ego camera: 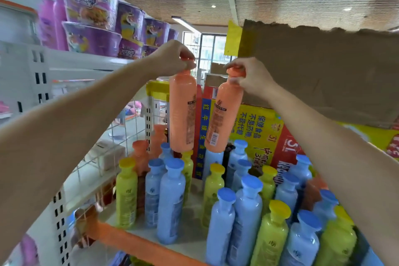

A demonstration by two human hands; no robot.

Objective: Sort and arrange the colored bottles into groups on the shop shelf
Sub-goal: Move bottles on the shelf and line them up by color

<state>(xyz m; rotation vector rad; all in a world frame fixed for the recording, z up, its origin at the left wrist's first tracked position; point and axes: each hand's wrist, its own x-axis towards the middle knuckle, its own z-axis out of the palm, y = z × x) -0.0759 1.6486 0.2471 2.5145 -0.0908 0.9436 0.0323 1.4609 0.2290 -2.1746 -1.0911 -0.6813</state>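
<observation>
My left hand (pixel 172 57) grips the cap of an orange bottle (pixel 183 112) and holds it hanging upright above the shelf. My right hand (pixel 250 75) pinches the cap of a second orange bottle (pixel 223 119), which hangs tilted next to the first. Below them stand several blue bottles (pixel 171 201) and yellow-green bottles (pixel 126 194) mixed together on the shelf (pixel 194 207). Two more orange bottles (pixel 141 155) stand at the back left of the shelf.
Red and yellow printed cartons (pixel 259 127) stand behind the bottles, with a torn brown cardboard box (pixel 319 71) on top. Purple noodle cups (pixel 92 21) fill the upper shelf on the left. An orange price rail (pixel 138 242) runs along the shelf's front edge.
</observation>
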